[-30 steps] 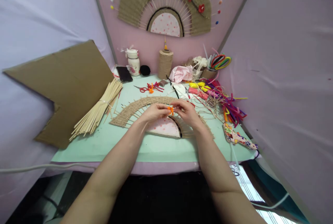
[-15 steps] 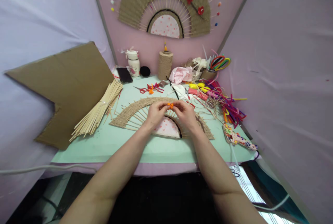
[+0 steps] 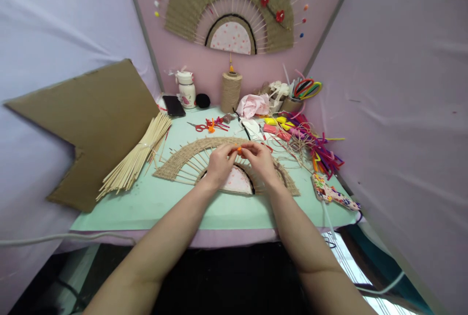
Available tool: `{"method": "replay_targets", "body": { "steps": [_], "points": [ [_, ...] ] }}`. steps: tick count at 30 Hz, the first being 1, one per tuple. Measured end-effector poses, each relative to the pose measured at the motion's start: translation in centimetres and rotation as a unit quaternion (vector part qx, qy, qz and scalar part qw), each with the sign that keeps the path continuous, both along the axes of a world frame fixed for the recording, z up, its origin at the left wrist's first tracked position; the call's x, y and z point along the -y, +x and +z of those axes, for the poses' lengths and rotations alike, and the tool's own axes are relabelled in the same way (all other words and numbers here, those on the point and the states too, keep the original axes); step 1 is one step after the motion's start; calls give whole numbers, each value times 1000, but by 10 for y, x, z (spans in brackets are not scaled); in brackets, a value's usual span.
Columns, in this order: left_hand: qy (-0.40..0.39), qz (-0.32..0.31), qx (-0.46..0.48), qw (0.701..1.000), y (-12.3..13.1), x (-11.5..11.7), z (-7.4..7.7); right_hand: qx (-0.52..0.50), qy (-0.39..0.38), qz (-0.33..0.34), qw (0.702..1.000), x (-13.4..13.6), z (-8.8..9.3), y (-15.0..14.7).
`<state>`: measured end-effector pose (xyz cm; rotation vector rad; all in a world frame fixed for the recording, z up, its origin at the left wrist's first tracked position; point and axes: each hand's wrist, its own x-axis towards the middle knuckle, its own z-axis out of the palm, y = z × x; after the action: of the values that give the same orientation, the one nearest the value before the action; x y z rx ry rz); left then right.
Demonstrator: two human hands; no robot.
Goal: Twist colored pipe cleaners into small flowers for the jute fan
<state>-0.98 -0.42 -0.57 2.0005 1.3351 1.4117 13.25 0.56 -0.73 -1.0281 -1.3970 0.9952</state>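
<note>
Between my fingertips is a small orange pipe-cleaner flower (image 3: pixel 239 150), largely covered by the fingers. My left hand (image 3: pixel 222 161) pinches it from the left. From the right, the thumb and fingers of my right hand (image 3: pixel 259 159) close on it too. Both hands are held over a half-round fan (image 3: pixel 190 154) of woven twine on thin sticks. Its pink spotted centre (image 3: pixel 236 181), edged in black, shows below the hands. Behind them lie red-handled scissors (image 3: pixel 200 127) and another orange piece (image 3: pixel 211 126) among red bits.
A bundle of sticks (image 3: pixel 137 156) and cardboard (image 3: pixel 98 125) are at the left. Along the back stand a bottle (image 3: pixel 187 91) and a twine spool (image 3: pixel 231 93). Coloured pipe cleaners (image 3: pixel 325 154) and a patterned glue gun (image 3: pixel 334 193) lie right. A finished fan (image 3: pixel 183 12) hangs behind.
The orange flower has turned between my fingers and less of it shows now. Both hands keep nearly the same place, and the view has shifted slightly.
</note>
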Motion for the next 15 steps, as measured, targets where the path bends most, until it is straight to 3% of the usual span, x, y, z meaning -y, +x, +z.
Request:
{"method": "replay_targets", "body": {
  "steps": [11,15],
  "points": [
    [-16,30,6,999,3,2,1,16,91,-83,992,8,1,-10],
    [-24,33,-10,999,4,2,-1,50,92,-100,990,7,0,-12]
  ]
}}
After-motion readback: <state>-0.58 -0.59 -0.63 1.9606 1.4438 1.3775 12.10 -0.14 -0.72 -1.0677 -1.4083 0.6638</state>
